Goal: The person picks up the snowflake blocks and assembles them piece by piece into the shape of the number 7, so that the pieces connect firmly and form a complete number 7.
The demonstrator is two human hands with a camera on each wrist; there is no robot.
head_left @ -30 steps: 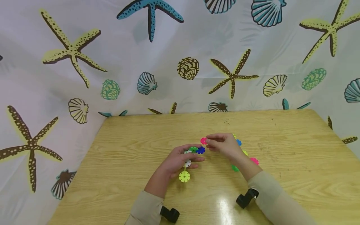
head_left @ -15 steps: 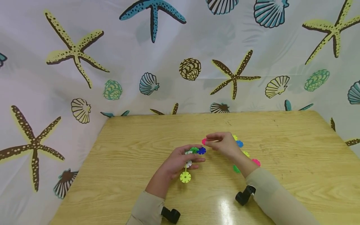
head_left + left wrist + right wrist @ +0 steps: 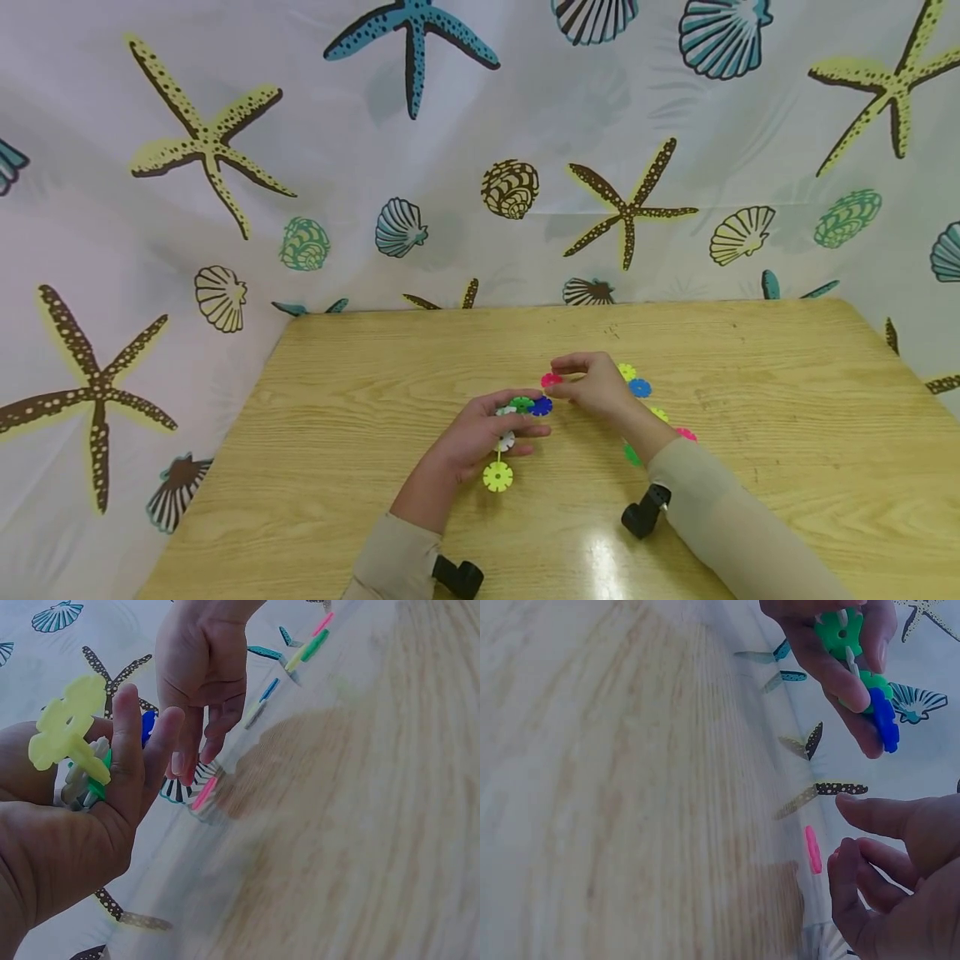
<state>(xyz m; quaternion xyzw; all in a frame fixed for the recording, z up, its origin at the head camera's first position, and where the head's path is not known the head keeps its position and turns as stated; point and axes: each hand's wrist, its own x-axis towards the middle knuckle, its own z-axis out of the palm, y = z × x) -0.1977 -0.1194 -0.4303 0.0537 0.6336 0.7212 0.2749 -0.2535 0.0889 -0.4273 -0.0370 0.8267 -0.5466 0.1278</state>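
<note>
My left hand point(image 3: 480, 429) holds a linked chain of notched plastic discs between thumb and fingers. A yellow disc point(image 3: 498, 477) hangs at the near end, then come white discs point(image 3: 507, 441), a green disc point(image 3: 522, 405) and a dark blue disc point(image 3: 541, 406) at the far end. My right hand point(image 3: 596, 385) reaches down to a pink disc point(image 3: 551, 380) on the table, its fingertips right at the disc. In the right wrist view the thumb stands apart from the fingers, and the pink disc point(image 3: 814, 850) lies just beyond the fingertips.
Behind my right forearm lie loose discs on the wooden table point(image 3: 360, 375): a yellow one point(image 3: 627, 372), a light blue one point(image 3: 640, 387), another pink one point(image 3: 686, 434) and a green one point(image 3: 632, 454). A shell-and-starfish curtain point(image 3: 450, 125) hangs past the table's far edge.
My right hand has shifted slightly left over the pink disc, which stays in place. My left hand keeps its hold on the chain. The head view has shifted a little.
</note>
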